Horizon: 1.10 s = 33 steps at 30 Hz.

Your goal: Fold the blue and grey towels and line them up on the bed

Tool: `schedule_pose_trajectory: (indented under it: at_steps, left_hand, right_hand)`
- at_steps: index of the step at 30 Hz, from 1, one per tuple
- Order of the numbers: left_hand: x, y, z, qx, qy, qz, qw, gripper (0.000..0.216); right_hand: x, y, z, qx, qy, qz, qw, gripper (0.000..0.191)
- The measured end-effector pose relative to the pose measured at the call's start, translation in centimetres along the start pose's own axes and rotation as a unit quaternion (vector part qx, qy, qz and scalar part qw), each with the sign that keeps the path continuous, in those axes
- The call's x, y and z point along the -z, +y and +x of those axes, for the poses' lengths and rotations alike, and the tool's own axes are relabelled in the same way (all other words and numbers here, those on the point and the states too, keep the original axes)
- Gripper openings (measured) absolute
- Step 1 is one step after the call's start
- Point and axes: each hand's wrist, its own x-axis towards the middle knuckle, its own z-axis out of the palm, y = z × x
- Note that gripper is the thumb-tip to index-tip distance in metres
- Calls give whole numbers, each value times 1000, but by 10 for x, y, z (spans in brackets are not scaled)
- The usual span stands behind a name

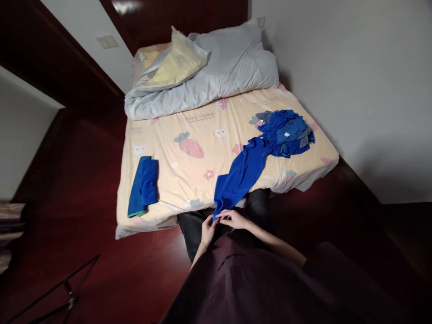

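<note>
A long blue cloth [243, 168] stretches from the pile down over the near edge of the bed. Its near corner is pinched between the fingers of my left hand [208, 228] and my right hand [233, 219], close together in front of my body. The far end of this cloth runs up against a crumpled pile of blue and grey-blue cloths [286, 132] at the right side of the bed. On the left side lie folded blue cloths [144, 185], one edged in green. Fingertip details are small and partly hidden.
The bed [162, 139] has a cream sheet printed with carrots and cats. A grey quilt [232, 58] with a yellow underside is bunched at the headboard. A white wall [364, 90] stands to the right. On the dark red floor at lower left is a black stand [70, 297].
</note>
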Motion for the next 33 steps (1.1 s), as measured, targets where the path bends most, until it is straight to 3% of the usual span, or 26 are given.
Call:
schedule_pose_trajectory:
  at_steps: [4,7,10,16,22,27,33]
  left_hand:
    - [14,-6,-5,-4,83,-5,997,47]
    - [22,-12,-3,-3,161,-30,987,48]
    - [26,-11,-2,-14,199,-33,979,47]
    - [23,15,-3,-119,222,18,968,39]
    - [21,33,-5,-161,213,-2,964,32]
    - [22,41,-10,-168,186,-10,968,30]
    - [23,71,-16,-202,213,-19,956,25]
  right_hand:
    - [18,15,14,-5,95,-27,995,31]
    - [15,31,14,-22,156,-42,987,45]
    - [7,44,7,-63,169,-43,983,58]
    - [17,44,-3,-75,194,-171,963,35]
    - [32,33,-3,-104,174,-349,915,31]
    - [29,39,-3,-151,173,-377,897,39]
    - [41,46,-2,-129,230,-350,899,48]
